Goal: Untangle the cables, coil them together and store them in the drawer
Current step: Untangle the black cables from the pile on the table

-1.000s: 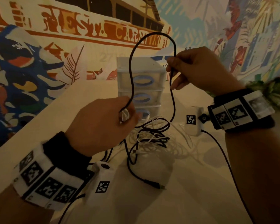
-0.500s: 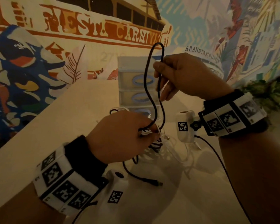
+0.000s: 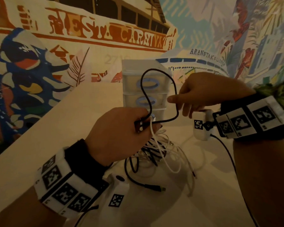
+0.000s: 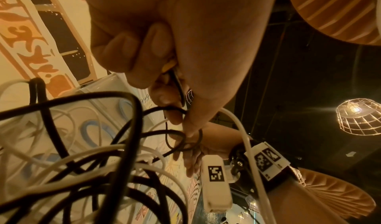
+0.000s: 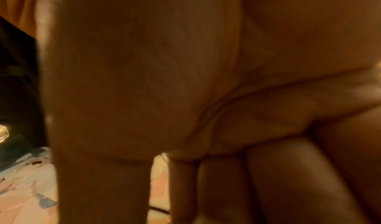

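A black cable (image 3: 146, 95) rises in a loop between my hands, in front of the drawer unit (image 3: 161, 79). My left hand (image 3: 146, 124) grips the gathered black cable together with a white cable (image 3: 156, 141); in the left wrist view its fingers (image 4: 144, 51) are curled round the black strand (image 4: 179, 87). My right hand (image 3: 175, 100) pinches the loop's right side between thumb and fingers. A tangle of black and white cables (image 3: 154, 152) hangs below the left hand onto the table (image 3: 64, 128). The right wrist view shows only my blurred palm (image 5: 185, 80).
The small plastic drawer unit has three shut drawers with blue oval handles (image 3: 147, 84) and stands at the table's far side, against a painted wall (image 3: 39, 63). A black plug end (image 3: 161, 188) lies on the table near me. Plants (image 3: 279, 90) sit at the right.
My right hand has come down and to the right with the black cable, so the loop is lower and wider. The left hand has kept its grip, with a white strand now trailing from it.
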`<action>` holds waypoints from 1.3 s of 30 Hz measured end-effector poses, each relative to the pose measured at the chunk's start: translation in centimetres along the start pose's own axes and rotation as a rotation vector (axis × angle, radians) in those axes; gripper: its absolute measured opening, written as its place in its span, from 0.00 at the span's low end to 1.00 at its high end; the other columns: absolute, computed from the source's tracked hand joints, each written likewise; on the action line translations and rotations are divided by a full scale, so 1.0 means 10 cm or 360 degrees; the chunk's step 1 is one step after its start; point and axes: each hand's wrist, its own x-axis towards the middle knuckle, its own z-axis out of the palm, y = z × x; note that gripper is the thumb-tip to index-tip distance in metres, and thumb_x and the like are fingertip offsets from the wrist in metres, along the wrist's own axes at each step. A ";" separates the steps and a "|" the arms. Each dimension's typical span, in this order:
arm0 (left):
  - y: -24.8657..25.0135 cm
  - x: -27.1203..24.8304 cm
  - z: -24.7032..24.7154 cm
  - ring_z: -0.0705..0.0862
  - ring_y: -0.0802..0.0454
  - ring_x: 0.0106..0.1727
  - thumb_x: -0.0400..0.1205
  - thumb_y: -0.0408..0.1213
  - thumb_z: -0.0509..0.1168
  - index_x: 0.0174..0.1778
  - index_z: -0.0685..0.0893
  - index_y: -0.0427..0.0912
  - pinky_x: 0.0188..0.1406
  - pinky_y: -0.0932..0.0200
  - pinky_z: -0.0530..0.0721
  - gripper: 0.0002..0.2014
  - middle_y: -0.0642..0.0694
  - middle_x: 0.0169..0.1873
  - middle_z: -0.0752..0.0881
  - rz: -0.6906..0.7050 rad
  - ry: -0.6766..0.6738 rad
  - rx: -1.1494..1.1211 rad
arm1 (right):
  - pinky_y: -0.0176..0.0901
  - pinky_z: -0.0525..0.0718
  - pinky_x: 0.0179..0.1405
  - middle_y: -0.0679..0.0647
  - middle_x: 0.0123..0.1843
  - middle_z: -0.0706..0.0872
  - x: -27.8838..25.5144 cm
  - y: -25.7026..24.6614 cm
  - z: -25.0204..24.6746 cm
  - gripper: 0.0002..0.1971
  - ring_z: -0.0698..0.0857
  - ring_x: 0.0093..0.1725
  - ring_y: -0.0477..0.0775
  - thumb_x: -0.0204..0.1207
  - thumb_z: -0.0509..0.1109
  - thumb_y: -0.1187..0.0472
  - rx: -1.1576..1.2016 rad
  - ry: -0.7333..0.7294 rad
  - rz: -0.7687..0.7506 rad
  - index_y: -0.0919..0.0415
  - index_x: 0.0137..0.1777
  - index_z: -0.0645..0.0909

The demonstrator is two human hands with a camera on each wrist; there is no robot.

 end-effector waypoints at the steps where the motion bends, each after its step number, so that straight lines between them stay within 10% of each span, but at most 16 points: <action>1: 0.00 0.00 0.00 0.74 0.51 0.27 0.83 0.63 0.59 0.32 0.73 0.53 0.26 0.65 0.66 0.21 0.51 0.24 0.73 -0.0011 0.0012 0.0017 | 0.46 0.92 0.50 0.46 0.31 0.93 -0.06 -0.03 -0.03 0.27 0.93 0.33 0.45 0.80 0.66 0.34 -0.0042 0.0036 -0.0030 0.56 0.38 0.92; 5: 0.00 -0.01 -0.01 0.74 0.52 0.25 0.83 0.64 0.59 0.33 0.77 0.53 0.25 0.60 0.71 0.21 0.50 0.23 0.73 -0.0028 0.0015 0.0046 | 0.34 0.86 0.39 0.44 0.23 0.88 -0.34 -0.33 -0.09 0.29 0.87 0.24 0.40 0.72 0.67 0.28 0.0006 0.0369 -0.0430 0.54 0.30 0.87; 11: -0.06 0.02 -0.04 0.78 0.56 0.23 0.73 0.62 0.52 0.31 0.82 0.53 0.24 0.55 0.80 0.20 0.54 0.22 0.81 -0.0095 0.0000 -0.0015 | 0.30 0.77 0.30 0.41 0.26 0.82 -0.34 -0.69 0.20 0.23 0.80 0.26 0.41 0.68 0.76 0.32 -0.0111 0.0116 -0.0868 0.52 0.33 0.81; 19: -0.06 0.02 -0.05 0.78 0.55 0.23 0.78 0.60 0.63 0.35 0.87 0.51 0.26 0.52 0.81 0.18 0.52 0.23 0.81 -0.0117 0.0050 0.0156 | 0.26 0.77 0.31 0.30 0.33 0.84 -0.25 -0.55 0.17 0.15 0.82 0.31 0.36 0.68 0.81 0.45 -0.0093 -0.0065 -0.0731 0.42 0.45 0.77; 23: -0.07 0.02 -0.07 0.78 0.54 0.23 0.77 0.62 0.59 0.31 0.84 0.51 0.26 0.49 0.81 0.20 0.51 0.22 0.80 -0.0147 0.0063 0.0093 | 0.31 0.84 0.31 0.39 0.35 0.88 -0.21 -0.47 0.13 0.12 0.85 0.30 0.38 0.70 0.79 0.52 -0.0058 -0.0076 -0.0677 0.40 0.48 0.80; 33: -0.13 0.02 -0.13 0.76 0.53 0.24 0.78 0.62 0.51 0.30 0.79 0.48 0.27 0.46 0.79 0.24 0.49 0.23 0.78 -0.0247 0.0175 0.0106 | 0.37 0.83 0.48 0.32 0.43 0.87 -0.08 -0.15 0.03 0.06 0.85 0.46 0.33 0.72 0.76 0.40 -0.0176 -0.0055 -0.0550 0.31 0.48 0.90; 39: -0.12 -0.01 -0.21 0.83 0.53 0.47 0.76 0.72 0.57 0.62 0.78 0.61 0.44 0.50 0.85 0.26 0.56 0.46 0.84 -0.0364 0.0295 0.0334 | 0.33 0.76 0.48 0.32 0.44 0.90 -0.08 -0.18 0.00 0.08 0.85 0.49 0.31 0.75 0.74 0.40 -0.0097 0.0179 -0.0700 0.35 0.51 0.91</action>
